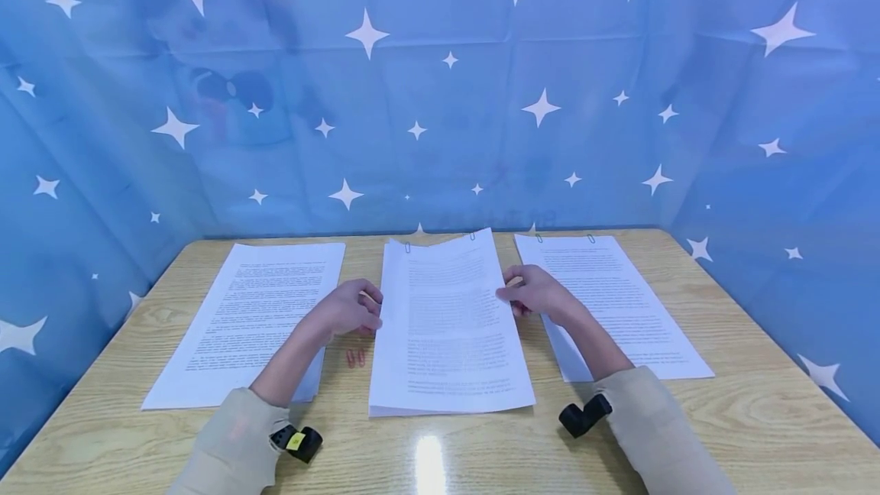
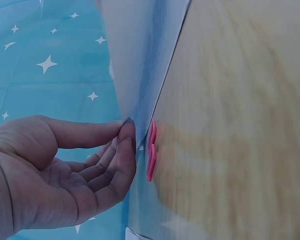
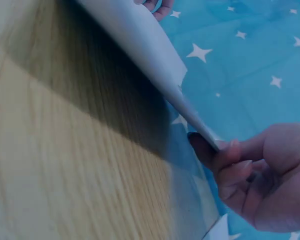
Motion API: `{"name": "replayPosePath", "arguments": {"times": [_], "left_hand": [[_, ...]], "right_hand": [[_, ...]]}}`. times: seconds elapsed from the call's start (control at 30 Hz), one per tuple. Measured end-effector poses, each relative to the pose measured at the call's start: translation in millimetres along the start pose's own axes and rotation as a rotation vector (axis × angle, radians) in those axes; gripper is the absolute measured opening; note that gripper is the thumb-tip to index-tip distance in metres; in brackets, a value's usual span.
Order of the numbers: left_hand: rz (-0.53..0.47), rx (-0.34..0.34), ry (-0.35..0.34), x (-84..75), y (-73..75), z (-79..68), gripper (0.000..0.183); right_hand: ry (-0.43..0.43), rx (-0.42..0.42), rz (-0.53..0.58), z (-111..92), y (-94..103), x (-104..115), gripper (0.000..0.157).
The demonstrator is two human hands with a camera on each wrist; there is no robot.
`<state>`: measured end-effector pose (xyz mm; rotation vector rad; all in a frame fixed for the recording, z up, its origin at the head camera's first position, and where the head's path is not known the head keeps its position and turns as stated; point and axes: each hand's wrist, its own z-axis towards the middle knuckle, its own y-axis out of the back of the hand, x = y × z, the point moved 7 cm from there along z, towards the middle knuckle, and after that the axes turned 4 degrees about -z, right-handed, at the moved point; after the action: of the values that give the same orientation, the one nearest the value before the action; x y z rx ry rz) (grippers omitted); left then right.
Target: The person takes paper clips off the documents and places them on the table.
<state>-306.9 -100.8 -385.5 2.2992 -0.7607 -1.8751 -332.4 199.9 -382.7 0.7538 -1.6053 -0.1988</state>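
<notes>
A sheaf of printed paper [image 1: 454, 327] is held at the table's middle, its right side raised in the right wrist view. Two dark green paper clips [image 1: 408, 248] sit on its top edge. My left hand [image 1: 344, 307] pinches the left edge between thumb and fingers, seen close in the left wrist view. On the opposite edge, my right hand [image 1: 539, 293] grips the paper between thumb and curled fingers. Two red paper clips [image 1: 355, 358] lie side by side on the wood, just below my left hand.
To the left lies a printed stack [image 1: 261, 319], partly under my left forearm. Another stack [image 1: 612, 296] with two clips on its top edge lies to the right, partly behind my right forearm. A blue star-patterned curtain [image 1: 440, 136] hangs behind the wooden table [image 1: 495, 457].
</notes>
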Motion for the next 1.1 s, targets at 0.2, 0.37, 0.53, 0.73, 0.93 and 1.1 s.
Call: {"name": "replayPosePath", "arguments": {"times": [0.2, 0.37, 0.53, 0.73, 0.93, 1.1], "left_hand": [[-0.044, 0.016, -0.010, -0.3, 1.3, -1.5, 0.034], [-0.082, 0.000, -0.011, -0.7, 3.8, -1.9, 0.045], [-0.094, -0.012, -0.061, -6.1, 7.7, -1.9, 0.052], [-0.105, 0.002, -0.205, -19.8, 12.7, -4.6, 0.016], [-0.106, -0.004, -0.240, -25.0, 19.1, -8.8, 0.029], [-0.118, -0.025, -0.245, -30.5, 22.5, -11.7, 0.014]], "right_hand": [[0.100, -0.041, -0.026, -2, 7.9, 11, 0.020], [0.139, -0.070, -0.018, -1, 13.4, 14, 0.014], [0.154, -0.072, -0.006, -2, 15.9, 18, 0.014], [0.194, -0.069, -0.024, -4, 19.2, 23, 0.014], [0.241, -0.024, -0.038, -7, 20.0, 28, 0.014], [0.302, -0.003, -0.021, -15, 26.0, 39, 0.014]]}}
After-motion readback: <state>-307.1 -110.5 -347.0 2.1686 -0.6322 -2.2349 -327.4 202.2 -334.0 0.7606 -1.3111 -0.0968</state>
